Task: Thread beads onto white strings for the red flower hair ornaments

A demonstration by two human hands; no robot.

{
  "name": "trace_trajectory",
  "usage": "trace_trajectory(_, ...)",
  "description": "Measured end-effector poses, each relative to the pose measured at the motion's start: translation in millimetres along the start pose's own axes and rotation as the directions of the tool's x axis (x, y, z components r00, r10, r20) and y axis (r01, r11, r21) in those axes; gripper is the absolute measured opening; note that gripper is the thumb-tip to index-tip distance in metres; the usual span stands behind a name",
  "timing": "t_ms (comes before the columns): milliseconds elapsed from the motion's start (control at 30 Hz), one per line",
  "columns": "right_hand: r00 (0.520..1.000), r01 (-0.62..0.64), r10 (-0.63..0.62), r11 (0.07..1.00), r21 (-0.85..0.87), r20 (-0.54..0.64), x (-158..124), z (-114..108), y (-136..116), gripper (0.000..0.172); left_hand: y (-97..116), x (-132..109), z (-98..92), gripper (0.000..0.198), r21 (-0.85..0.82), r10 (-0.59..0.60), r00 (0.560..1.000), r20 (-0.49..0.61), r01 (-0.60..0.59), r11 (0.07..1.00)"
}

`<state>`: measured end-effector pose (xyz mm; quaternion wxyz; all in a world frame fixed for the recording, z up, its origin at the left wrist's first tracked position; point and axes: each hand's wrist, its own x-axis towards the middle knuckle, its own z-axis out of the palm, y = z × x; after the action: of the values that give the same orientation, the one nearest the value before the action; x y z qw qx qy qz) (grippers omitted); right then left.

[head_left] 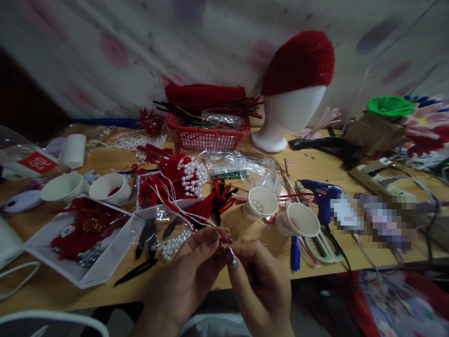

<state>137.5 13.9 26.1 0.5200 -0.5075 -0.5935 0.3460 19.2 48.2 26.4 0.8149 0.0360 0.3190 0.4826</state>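
Note:
Close together over the table's front edge, my left hand [196,262] and my right hand [257,276] are pinched fingertip to fingertip. A thin pale strand [222,244] shows between them; its ends are hidden by my fingers. Just beyond, white cords [171,189] run from a pile of red fuzzy stems [157,187] toward my left fingertips, but I cannot tell if they join the strand. White pearl beads [192,175] lie on that pile, and a second cluster of pearls [173,245] is beside my left hand.
At left stands a white tray [84,276] of red pieces, near paper cups [110,187]. Cups of beads [261,203], a blue glue gun [322,199], scissors [324,250] and a blue marker [295,253] lie right. Behind are a red basket [210,135] and a white head form [294,110].

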Motion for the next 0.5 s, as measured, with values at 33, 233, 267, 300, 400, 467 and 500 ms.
trace_trajectory(33, 1.000, -0.002, 0.002, 1.000, 0.003, 0.007, -0.1, -0.7, 0.6, 0.020, -0.5, 0.1, -1.2, 0.028, 0.001, 0.006, 1.000, -0.015, -0.006, 1.000)
trace_trajectory(233, 0.998, 0.059, -0.059, 0.997, 0.050, 0.007, -1.9, -2.9, 5.0, 0.013, -2.2, 0.3, -7.9, 0.030, 0.083, 0.086, 0.994, -0.070, -0.080, 0.993)
trace_trajectory(267, 0.998, 0.065, -0.065, 0.997, 0.047, 0.000, -2.9, -3.1, 5.5, 0.013, -2.0, -0.1, -7.4, 0.031, 0.095, 0.093, 0.992, -0.080, -0.086, 0.992)
trace_trajectory(300, 0.998, 0.068, -0.068, 0.997, 0.043, -0.008, -4.0, -3.2, 5.9, 0.013, -1.7, -0.6, -6.5, 0.032, 0.102, 0.099, 0.990, -0.097, -0.089, 0.991)
trace_trajectory(400, 0.998, 0.065, -0.064, 0.997, 0.028, -0.029, -7.3, -4.0, 6.2, 0.015, -2.3, -1.8, -3.5, 0.035, 0.108, 0.084, 0.984, -0.157, -0.068, 0.992)
trace_trajectory(467, 0.997, 0.060, -0.059, 0.998, 0.031, -0.040, -8.4, -4.5, 5.8, 0.015, -4.0, -2.2, -3.1, 0.033, 0.108, 0.071, 0.983, -0.167, -0.053, 0.993)
trace_trajectory(500, 0.997, 0.062, -0.060, 0.997, 0.039, -0.041, -8.4, -4.8, 5.3, 0.015, -5.1, -2.4, -3.6, 0.030, 0.115, 0.068, 0.984, -0.167, -0.049, 0.992)
